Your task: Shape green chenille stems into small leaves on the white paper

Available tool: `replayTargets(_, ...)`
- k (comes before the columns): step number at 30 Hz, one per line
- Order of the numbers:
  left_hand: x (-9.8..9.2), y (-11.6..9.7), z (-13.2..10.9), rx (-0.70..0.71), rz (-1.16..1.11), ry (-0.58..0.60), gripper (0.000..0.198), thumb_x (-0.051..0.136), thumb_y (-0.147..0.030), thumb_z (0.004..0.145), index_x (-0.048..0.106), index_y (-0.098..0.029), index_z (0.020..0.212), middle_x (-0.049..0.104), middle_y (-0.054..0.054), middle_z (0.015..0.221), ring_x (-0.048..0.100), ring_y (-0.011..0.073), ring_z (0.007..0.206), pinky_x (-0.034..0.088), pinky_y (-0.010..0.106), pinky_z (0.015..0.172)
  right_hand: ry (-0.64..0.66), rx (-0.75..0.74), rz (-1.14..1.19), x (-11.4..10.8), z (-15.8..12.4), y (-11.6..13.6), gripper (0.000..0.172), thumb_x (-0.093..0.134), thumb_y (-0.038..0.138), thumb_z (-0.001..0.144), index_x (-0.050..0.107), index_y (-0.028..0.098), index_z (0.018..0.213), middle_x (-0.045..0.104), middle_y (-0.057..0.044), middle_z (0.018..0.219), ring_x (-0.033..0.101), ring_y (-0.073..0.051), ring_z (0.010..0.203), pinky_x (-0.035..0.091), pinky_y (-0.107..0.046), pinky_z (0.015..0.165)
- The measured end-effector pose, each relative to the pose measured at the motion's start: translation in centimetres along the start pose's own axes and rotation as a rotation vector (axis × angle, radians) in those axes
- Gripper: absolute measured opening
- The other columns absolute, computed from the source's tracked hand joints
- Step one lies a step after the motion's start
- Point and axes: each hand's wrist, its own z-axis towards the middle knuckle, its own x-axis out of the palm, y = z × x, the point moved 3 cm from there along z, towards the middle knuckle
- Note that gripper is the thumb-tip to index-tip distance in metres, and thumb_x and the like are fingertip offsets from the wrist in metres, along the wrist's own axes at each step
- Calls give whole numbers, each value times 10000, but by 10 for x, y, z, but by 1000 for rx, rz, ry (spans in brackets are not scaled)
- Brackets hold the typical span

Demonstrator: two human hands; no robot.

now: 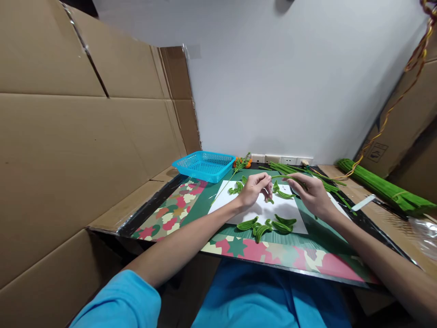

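Note:
My left hand (256,189) is closed in a pinch on one end of a thin green chenille stem (279,176), above a white sheet of paper (246,210). My right hand (312,195) grips the same stem farther right, fingers curled round it. Several fuzzy green leaf shapes (262,231) lie along the near edge of the paper. Another leaf shape (286,195) rests between my hands, and a smaller group (235,187) sits left of my left hand. What exactly the left fingertips cover is hidden.
A blue plastic basket (205,176) stands at the back left by orange flowers (238,162). Loose green stems (278,167) lie behind my hands. A thick green bundle (382,184) and a white flat stick (363,202) are at right. A cardboard wall (129,132) encloses the left side.

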Motion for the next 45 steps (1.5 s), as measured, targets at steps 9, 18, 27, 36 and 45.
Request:
replayTargets(9, -10, 8, 4, -82, -223, -177, 393, 660, -495, 827, 478, -159, 737, 577, -2, 672, 628, 120, 564, 487, 214, 501, 38, 228, 551, 7, 7, -11, 420, 601, 517, 972, 559, 185, 718, 476, -6, 690, 424, -148, 670, 350, -286, 652)
replayTargets(18, -12, 5, 3, -101, -117, -189, 381, 617, -491, 852, 488, -162, 710, 555, -6, 581, 575, 103, 519, 410, 195, 487, 187, 328, 575, 16, 7, -11, 426, 489, 549, 1007, 689, 173, 989, 579, -58, 832, 517, -175, 732, 429, -304, 662)
replayTargets(27, -11, 10, 6, -92, 86, -30, 443, 602, -560, 856, 542, -153, 691, 570, 10, 630, 537, 90, 553, 403, 207, 514, -62, -202, -513, -8, 5, -16, 421, 525, 294, 1010, 530, 226, 1425, 696, -68, 956, 622, -245, 871, 479, -369, 818)
replayTargets(36, -6, 0, -3, 8, 395, 75, 392, 510, -488, 939, 573, -157, 740, 570, 7, 738, 504, 95, 702, 375, 214, 681, -101, -203, -678, -29, 5, -35, 274, 607, 430, 983, 720, 216, 1111, 681, -66, 865, 617, -235, 817, 434, -335, 716)
replayTargets(45, 2, -5, -7, 51, 452, 151, 380, 565, -481, 930, 739, -164, 811, 630, 73, 1040, 598, 137, 950, 450, 225, 843, -138, -94, -364, -23, 4, -15, 213, 624, 363, 950, 730, 195, 871, 646, -41, 745, 559, -179, 672, 399, -307, 632)
